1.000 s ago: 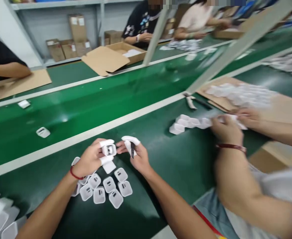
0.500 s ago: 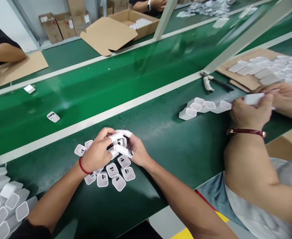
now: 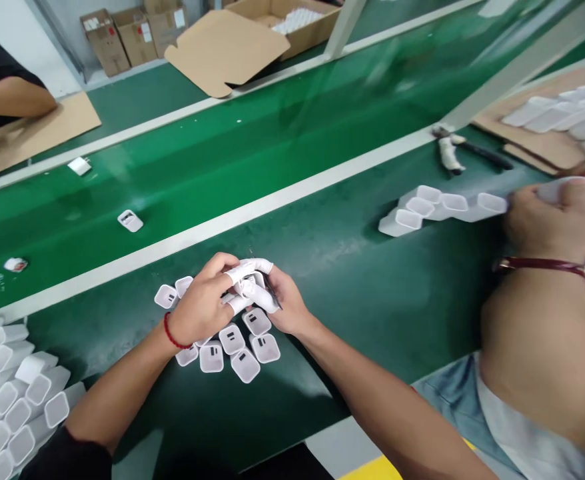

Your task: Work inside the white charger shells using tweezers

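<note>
Both my hands meet over the dark green bench, white covers on several fingers. Between them is a small white plastic housing [image 3: 258, 279], mostly hidden by my fingers. My left hand [image 3: 202, 303] is closed around its left side, a red cord at the wrist. From the right, my right hand [image 3: 288, 303] grips the housing, with a thin dark piece [image 3: 274, 292] along its fingers; I cannot tell what this is. Just below my hands stand several white open-ended housings [image 3: 231, 339] with dark slots inside. Two more such housings [image 3: 166, 297] lie beyond my left hand.
Many white housings [image 3: 21, 445] are stacked at lower left. The green belt [image 3: 192, 180] carries small white parts [image 3: 130, 221]. At right are a co-worker's hand [image 3: 557, 223], a short row of housings [image 3: 408, 221] and a tape-wrapped tool [image 3: 450, 155]. An open carton [image 3: 312, 41] stands behind.
The parts on the belt have moved right, and another shows at the left edge. My hands keep their hold, with fingers slightly shifted. The co-worker's hands have moved right; the view has shifted slightly.
</note>
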A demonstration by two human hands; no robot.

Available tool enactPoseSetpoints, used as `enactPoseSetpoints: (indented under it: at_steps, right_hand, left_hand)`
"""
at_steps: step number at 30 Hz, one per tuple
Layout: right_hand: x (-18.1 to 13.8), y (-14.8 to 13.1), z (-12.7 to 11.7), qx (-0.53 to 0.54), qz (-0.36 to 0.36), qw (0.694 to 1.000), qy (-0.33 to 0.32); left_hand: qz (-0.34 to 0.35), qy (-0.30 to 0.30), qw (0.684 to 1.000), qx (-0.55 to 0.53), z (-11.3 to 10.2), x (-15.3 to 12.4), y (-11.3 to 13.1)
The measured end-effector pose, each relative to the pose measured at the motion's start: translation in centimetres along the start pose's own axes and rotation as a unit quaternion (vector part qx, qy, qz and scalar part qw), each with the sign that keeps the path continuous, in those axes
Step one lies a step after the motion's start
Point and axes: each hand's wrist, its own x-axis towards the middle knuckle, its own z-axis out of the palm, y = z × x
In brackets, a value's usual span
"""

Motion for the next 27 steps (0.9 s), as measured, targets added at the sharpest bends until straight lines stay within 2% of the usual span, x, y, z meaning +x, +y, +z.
enactPoseSetpoints:
  at_steps: [4,6,8,10,12,15,19,22,27]
  right_hand:
    - [0.2,0.7,-0.2,-0.023,-0.021,0.999,0.011]
    - [0.4,1.0,-0.5,-0.025,-0.036,0.999,0.012]
    - [0.5,1.1,-0.8,0.001,-0.039,0.999,0.003]
    - [0.5,1.0,-0.9,0.044,-0.034,0.998,-0.007]
    - [0.5,0.7,-1.1,0.079,-0.032,0.996,0.001]
    - [0.5,0.1,-1.6,0.068,-0.022,0.996,0.046]
    - [0.9,-0.4,-2.4,0.051,-0.013,0.991,0.123]
    - [1.3,-0.3,-2.6,0.054,-0.015,0.988,0.143]
    - [1.4,0.2,-2.3,0.051,-0.007,0.991,0.125]
  left_hand:
    - [-0.036,-0.017,0.999,0.021,-0.3,-0.1,0.0]
    - [-0.034,-0.001,0.999,0.02,-0.5,-0.1,-0.1]
    - [-0.032,0.026,0.999,-0.01,-0.5,-0.2,-0.3]
    - [-0.057,0.05,0.993,-0.091,-0.4,-0.1,-0.5]
    - [-0.12,0.068,0.968,-0.208,-0.3,0.1,-0.6]
    - [-0.212,0.103,0.902,-0.362,-0.6,0.7,-0.4]
    - [-0.255,0.127,0.822,-0.494,-2.3,1.2,0.2]
    - [-0.263,0.153,0.797,-0.522,-3.6,1.3,0.5]
    - [-0.285,0.23,0.772,-0.519,-4.8,1.6,0.9]
